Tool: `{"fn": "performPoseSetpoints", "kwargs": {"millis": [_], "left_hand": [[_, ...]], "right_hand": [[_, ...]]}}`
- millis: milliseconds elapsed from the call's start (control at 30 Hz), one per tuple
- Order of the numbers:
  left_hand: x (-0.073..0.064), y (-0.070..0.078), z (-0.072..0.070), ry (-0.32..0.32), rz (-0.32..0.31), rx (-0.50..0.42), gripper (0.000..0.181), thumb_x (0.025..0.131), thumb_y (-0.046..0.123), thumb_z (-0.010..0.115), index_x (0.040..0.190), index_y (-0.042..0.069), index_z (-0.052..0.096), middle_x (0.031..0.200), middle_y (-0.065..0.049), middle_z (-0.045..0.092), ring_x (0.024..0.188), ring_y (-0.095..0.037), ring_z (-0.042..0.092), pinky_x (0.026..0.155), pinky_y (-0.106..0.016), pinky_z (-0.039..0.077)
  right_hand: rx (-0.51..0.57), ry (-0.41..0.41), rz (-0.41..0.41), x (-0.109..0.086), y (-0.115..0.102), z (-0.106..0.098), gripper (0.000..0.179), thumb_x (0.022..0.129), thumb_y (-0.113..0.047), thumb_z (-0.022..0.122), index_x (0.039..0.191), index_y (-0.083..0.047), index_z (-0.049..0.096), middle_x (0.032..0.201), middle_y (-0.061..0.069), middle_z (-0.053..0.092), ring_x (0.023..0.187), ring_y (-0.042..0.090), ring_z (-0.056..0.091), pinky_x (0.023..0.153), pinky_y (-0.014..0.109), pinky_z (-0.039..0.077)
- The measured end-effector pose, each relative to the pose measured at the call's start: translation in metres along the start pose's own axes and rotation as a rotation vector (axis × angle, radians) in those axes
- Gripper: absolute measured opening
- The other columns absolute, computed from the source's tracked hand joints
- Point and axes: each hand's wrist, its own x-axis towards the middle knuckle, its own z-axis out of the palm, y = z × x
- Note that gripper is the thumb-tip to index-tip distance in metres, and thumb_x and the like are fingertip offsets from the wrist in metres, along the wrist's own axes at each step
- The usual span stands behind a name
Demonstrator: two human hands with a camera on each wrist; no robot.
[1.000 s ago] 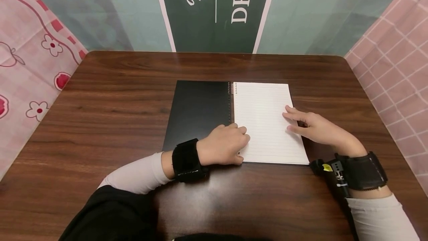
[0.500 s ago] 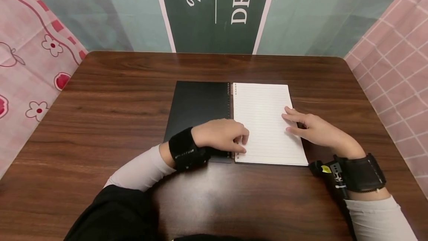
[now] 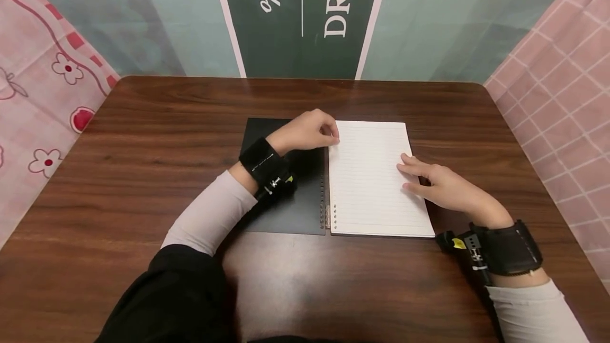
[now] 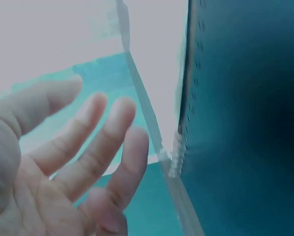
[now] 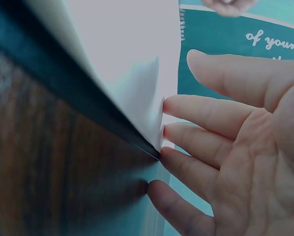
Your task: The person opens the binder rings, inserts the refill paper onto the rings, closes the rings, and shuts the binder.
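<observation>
A ring-bound notebook lies spread on the table, with its black cover on the left and lined white pages on the right. Small binder rings show along the lower spine; the upper ones are hidden behind my left hand. That hand hovers at the top of the spine; in the left wrist view its fingers are loosely bent and spread, with nothing between them. My right hand rests its fingertips on the pages' right edge, fingers nearly straight, as the right wrist view also shows.
The notebook sits mid-table on a brown wooden top. Behind it hangs a green cloth with white lettering. A pink flowered cloth borders the left side, a pink tile-patterned one the right.
My left hand has left the lower spine and moved up along it to the top, uncovering the lower rings. My right hand has stayed at the pages' edge.
</observation>
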Motion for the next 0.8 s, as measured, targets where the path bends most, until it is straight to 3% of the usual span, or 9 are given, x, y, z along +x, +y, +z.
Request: {"fn": "performPoseSetpoints", "kwargs": {"millis": [200, 300, 600, 800], "left_hand": [[0.012, -0.005, 0.003, 0.14, -0.103, 0.102, 0.019, 0.096, 0.017, 0.066, 0.111, 0.008, 0.069, 0.11, -0.006, 0.064, 0.093, -0.018, 0.058, 0.083, -0.032, 0.048], [0.017, -0.009, 0.009, 0.169, -0.135, 0.131, 0.026, 0.096, 0.015, 0.065, 0.12, 0.007, 0.067, 0.121, -0.009, 0.06, 0.099, -0.021, 0.056, 0.083, -0.034, 0.048], [0.027, -0.009, 0.013, 0.15, -0.166, 0.216, 0.034, 0.094, 0.012, 0.064, 0.127, 0.011, 0.066, 0.136, -0.007, 0.058, 0.129, -0.03, 0.048, 0.096, -0.045, 0.045], [0.03, -0.009, 0.014, 0.094, -0.169, 0.256, 0.036, 0.092, 0.013, 0.067, 0.128, 0.013, 0.067, 0.139, -0.006, 0.058, 0.124, -0.028, 0.052, 0.089, -0.042, 0.047]], "right_hand": [[0.0, 0.001, -0.006, 0.0, 0.0, 0.001, 0.059, 0.101, -0.028, 0.058, 0.149, 0.001, 0.04, 0.163, 0.023, 0.02, 0.15, 0.045, 0.018, 0.11, 0.062, 0.028], [-0.001, 0.002, -0.009, 0.0, 0.0, 0.002, 0.059, 0.101, -0.028, 0.058, 0.149, 0.001, 0.04, 0.163, 0.023, 0.02, 0.15, 0.045, 0.018, 0.109, 0.061, 0.029], [0.0, 0.003, -0.006, 0.0, 0.001, 0.004, 0.059, 0.101, -0.028, 0.058, 0.149, 0.001, 0.04, 0.163, 0.022, 0.019, 0.15, 0.045, 0.017, 0.11, 0.061, 0.028], [0.0, 0.003, -0.006, 0.001, 0.002, 0.003, 0.06, 0.101, -0.028, 0.059, 0.149, 0.001, 0.039, 0.163, 0.022, 0.019, 0.15, 0.045, 0.017, 0.11, 0.062, 0.028]]}}
